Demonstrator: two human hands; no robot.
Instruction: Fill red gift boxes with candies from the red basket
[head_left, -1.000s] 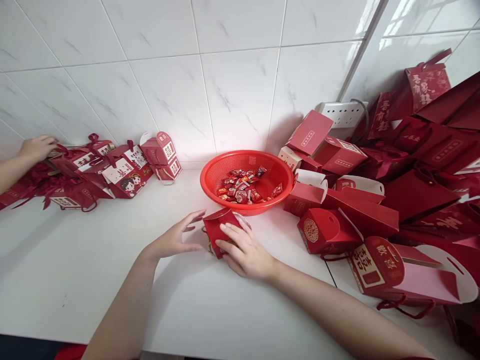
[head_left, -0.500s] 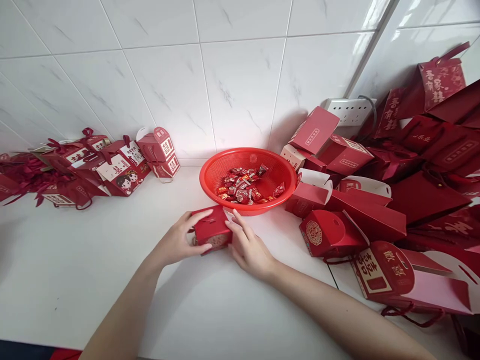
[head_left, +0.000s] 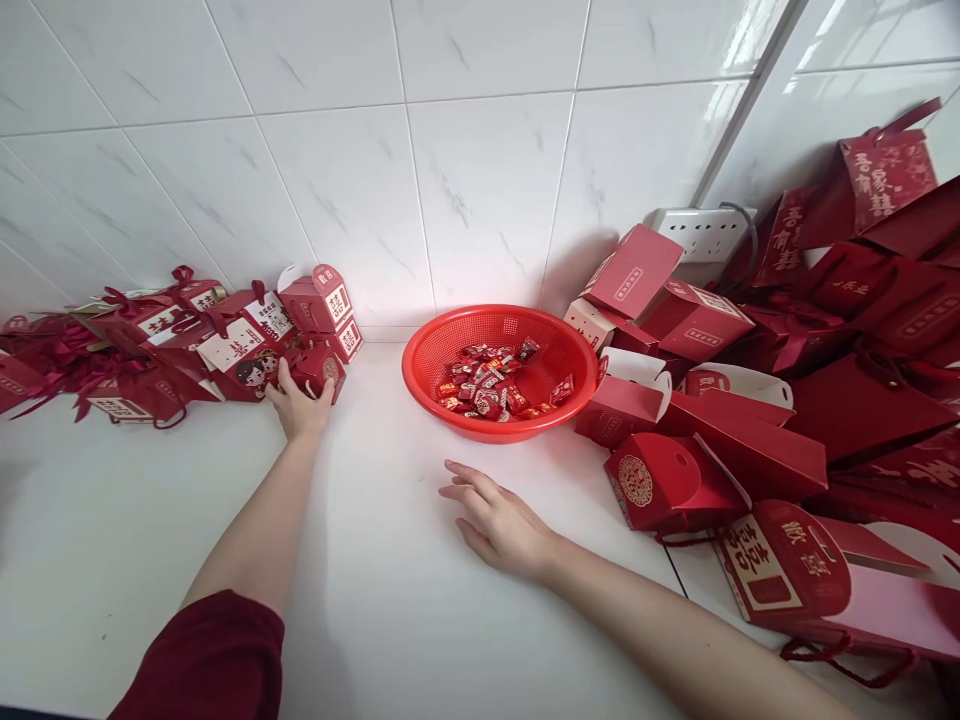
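My left hand [head_left: 298, 402] is at the left, its thumb and fingers round a small dark red box [head_left: 315, 368]. That box stands against the group of decorated boxes, in front of a red box with a rounded top [head_left: 319, 300]. Over the white table [head_left: 390, 610], my right hand [head_left: 499, 520] has its fingers apart and nothing in them. Just beyond it sits a red plastic basket [head_left: 499, 430] with many small wrapped sweets [head_left: 487, 385] inside.
Ribboned red boxes [head_left: 161, 320] are grouped at the left by the tiled wall [head_left: 487, 190]. Many red boxes [head_left: 742, 430] and bags [head_left: 892, 300] are piled at the right. A power strip [head_left: 701, 235] lies behind the pile, with a grey cable.
The small red box has moved from in front of the basket to the left group, in my left hand. My right hand has let go of it and stayed near the middle.
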